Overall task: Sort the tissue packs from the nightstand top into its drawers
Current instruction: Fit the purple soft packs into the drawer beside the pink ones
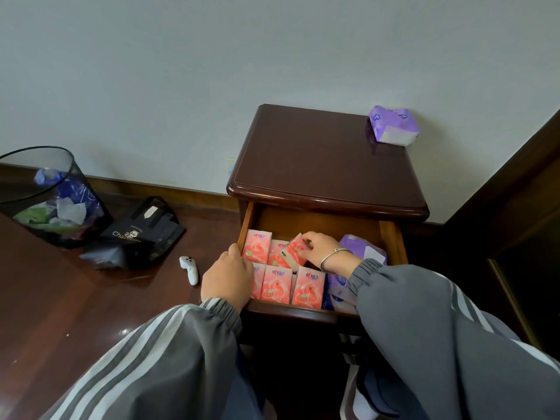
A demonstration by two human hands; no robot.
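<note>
over the open drawer (391,237), right hand (322,249) pinches tilted pink pack (295,253).

Pink rose-printed tissue packs (306,287) fill the brown drawer (391,241), purple packs (393,125) beside and above, grey white-striped sleeves (424,313) below.

Six pink packs (307,287), three purple packs (394,125)

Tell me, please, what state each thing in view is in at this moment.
top drawer: pulled open, partly filled.
tilted pink pack: pinched by the right hand over the drawer.
right hand: pinching that pack.
left hand: at the drawer's left edge, fingers hidden.
purple pack: lying unsorted on the nightstand, back right corner.
waste bin: upright, partly filled.
</note>
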